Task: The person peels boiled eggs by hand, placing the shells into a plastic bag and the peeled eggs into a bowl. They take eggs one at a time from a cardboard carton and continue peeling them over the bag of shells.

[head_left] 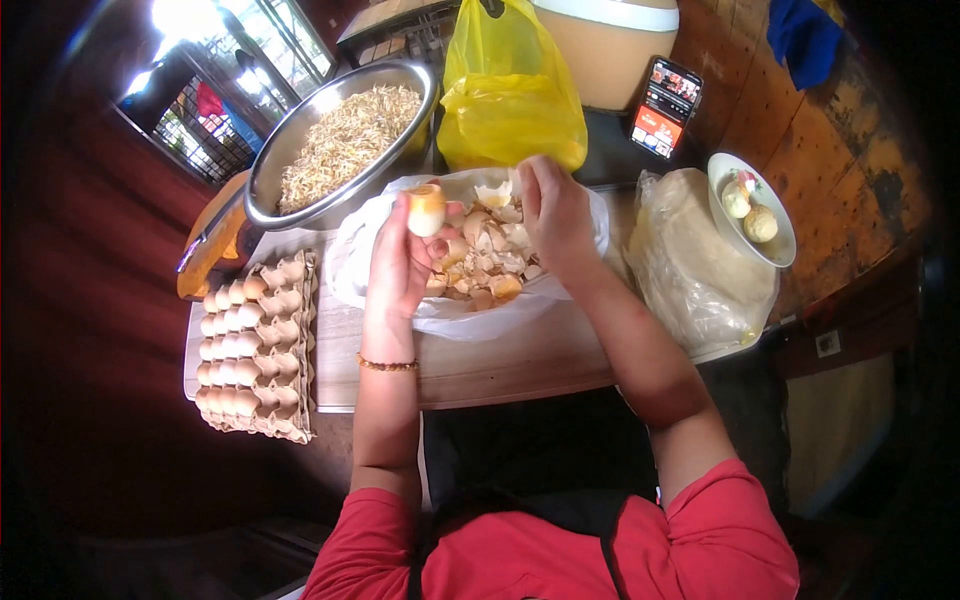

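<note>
A partly peeled egg (427, 212), white below with orange-brown on top, is held in my left hand (402, 262) over the left part of a white plastic bag (490, 322). Broken eggshells (487, 252) fill the bag's opening. My right hand (556, 212) is raised above the bag's right side, fingers bent together; whether a bit of shell is between them is too small to tell. At the left edge of the table, an egg carton (290, 345) holds rows of brown eggs (232, 345) in its left part.
Behind stand a steel bowl (432, 100) of shredded material and a yellow bag (513, 105). A phone (665, 108) leans at the back right. On the right are a clear plastic bag (700, 270) and a white bowl (778, 240) with round pale items.
</note>
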Tool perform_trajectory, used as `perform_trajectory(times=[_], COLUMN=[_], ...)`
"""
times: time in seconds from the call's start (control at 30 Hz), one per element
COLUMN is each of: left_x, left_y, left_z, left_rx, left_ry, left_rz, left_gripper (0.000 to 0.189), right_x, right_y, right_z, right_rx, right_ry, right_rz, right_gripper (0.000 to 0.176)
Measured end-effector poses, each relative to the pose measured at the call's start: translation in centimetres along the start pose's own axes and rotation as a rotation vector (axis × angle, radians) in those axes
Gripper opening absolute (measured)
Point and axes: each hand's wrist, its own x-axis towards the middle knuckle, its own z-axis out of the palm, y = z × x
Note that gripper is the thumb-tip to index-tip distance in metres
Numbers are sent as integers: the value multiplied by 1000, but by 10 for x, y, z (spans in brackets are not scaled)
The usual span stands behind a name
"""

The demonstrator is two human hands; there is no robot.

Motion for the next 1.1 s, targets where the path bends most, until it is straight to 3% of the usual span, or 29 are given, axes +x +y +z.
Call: perform_trajectory(times=[0.03, 0.17, 0.27, 0.37, 0.47, 0.57, 0.63, 0.7, 0.73, 0.77, 0.87, 1.0, 1.1], left_x=[1, 1, -1, 14, 37, 90, 136, 190, 213, 218, 236, 257, 256], left_y=[1, 9, 21, 41, 78, 104, 104, 93, 82, 70, 39, 10, 17], left_z=[-2, -11, -1, 4, 55, 98, 114, 109, 103, 109, 104, 78, 73], left_rx=[-16, -255, -146, 100, 445, 690, 968, 1475, 1659, 1751, 1861, 1863, 1866], left_ry=[-15, -137, -59, -96, 24, -48, -116, -161, -264, -198, -320, -237, -103], left_rz=[1, -33, 28, 125, 335, 512, 597, 620, 817, 555, 283, 260, 100], left_gripper=[59, 74, 75, 64, 49, 44, 43, 43, 44, 46, 60, 69, 82], right_x=[0, -3, -6, -8, -12, -14, -14, -14, -14, -13, -15, -13, -14], right_y=[0, 0, -14, -19, -22, -25, -24, -24, -24, -24, -19, -14, -16], right_z=[-1, 4, 1, 0, 1, 1, 2, 2, 1, -1, 2, -2, 0], right_rx=[-3, -54, -97, -58, -43, 60, 100, 104, 108, 99, 128, 111, 111], right_ry=[-28, -204, -222, -177, -191, -182, -151, -147, -150, -157, -121, -158, -163], right_rz=[-11, -144, -297, -369, -346, -380, -423, -423, -419, -418, -432, -409, -401], right_gripper=[11, 16, 21, 25, 24, 21, 17, 17, 16, 17, 18, 18, 18])
